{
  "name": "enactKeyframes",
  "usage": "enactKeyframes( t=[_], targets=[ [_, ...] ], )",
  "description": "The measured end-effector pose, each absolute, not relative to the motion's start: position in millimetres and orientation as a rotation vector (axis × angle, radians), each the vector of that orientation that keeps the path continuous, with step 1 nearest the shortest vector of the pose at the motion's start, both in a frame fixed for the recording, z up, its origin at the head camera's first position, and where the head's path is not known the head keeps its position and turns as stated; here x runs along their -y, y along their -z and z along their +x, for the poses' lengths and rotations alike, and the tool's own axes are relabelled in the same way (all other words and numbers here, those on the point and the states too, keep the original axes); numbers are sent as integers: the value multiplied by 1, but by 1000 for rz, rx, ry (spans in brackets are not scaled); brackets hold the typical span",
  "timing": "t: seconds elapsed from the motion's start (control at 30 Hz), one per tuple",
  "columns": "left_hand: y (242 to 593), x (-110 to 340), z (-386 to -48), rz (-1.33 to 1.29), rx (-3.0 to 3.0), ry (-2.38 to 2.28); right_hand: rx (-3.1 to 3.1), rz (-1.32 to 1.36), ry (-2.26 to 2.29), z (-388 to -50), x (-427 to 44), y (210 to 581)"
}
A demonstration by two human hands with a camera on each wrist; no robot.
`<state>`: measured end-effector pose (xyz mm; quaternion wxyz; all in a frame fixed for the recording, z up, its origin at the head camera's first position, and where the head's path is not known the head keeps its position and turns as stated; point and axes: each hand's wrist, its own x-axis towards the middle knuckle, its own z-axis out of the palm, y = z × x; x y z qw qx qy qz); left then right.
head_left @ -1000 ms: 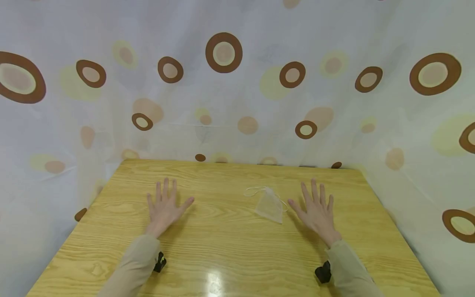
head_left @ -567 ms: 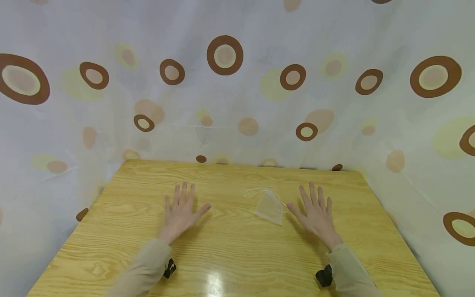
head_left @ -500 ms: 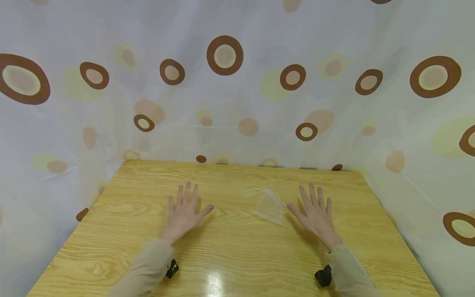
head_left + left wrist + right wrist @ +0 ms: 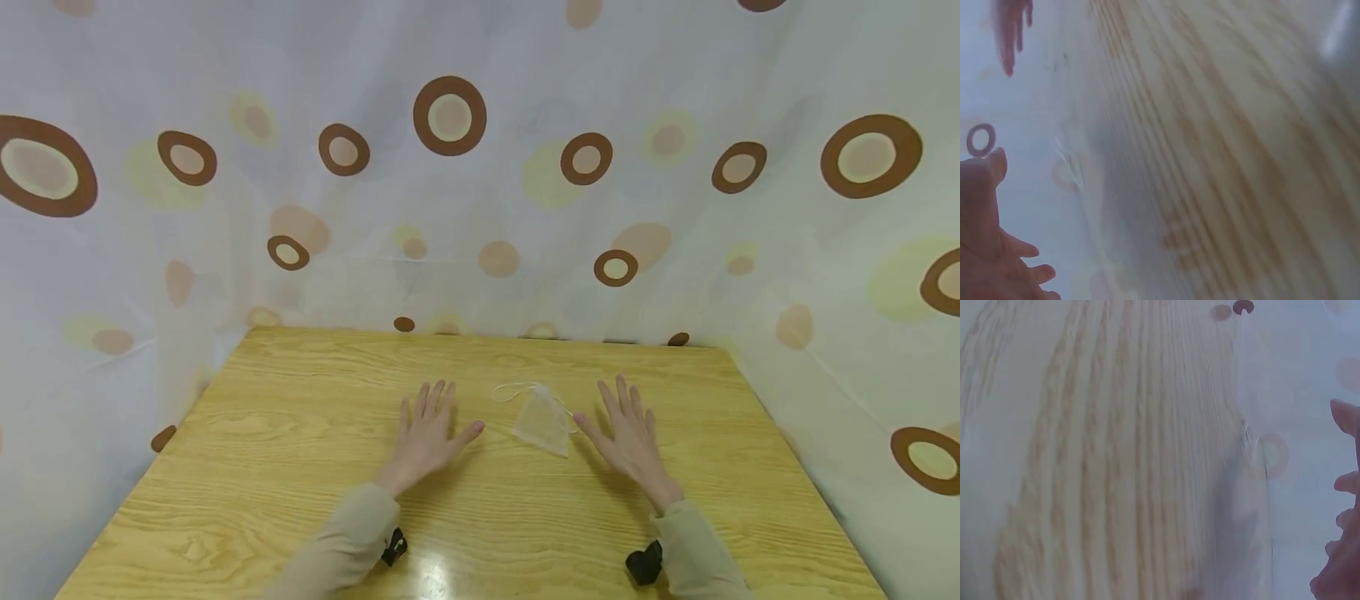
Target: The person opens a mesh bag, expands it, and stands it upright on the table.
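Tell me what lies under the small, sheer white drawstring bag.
Under the sheer white drawstring bag is the yellow wood-grain tabletop, faintly showing through the fabric. The covered patch is too veiled for detail.

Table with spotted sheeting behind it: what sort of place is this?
Probably a makeshift indoor filming booth, though the room beyond is hidden. Spotted sheeting screens the back and both sides of a wooden table, and black wrist cameras are worn by the person there.

from the sheer pouch [image 4: 543,427], a hand could pass toward six o'clock over the tabletop [image 4: 521,517]; the left hand [image 4: 427,442] blocks nine, the right hand [image 4: 628,442] three, patterned curtain [image 4: 498,208] twelve.
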<state>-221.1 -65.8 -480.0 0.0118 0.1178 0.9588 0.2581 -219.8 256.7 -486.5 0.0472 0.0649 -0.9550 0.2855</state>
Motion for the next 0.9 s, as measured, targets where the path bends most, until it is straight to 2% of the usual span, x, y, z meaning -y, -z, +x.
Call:
enactKeyframes(
  t=[0.53,0.9],
  targets=[
    [490,9,-242,552,-2790,-1259,2802,239,-970,-222,-250,489],
    [495,-9,-245,446,-2665,-1417,2814,243,-967,-222,-249,491]
  ],
)
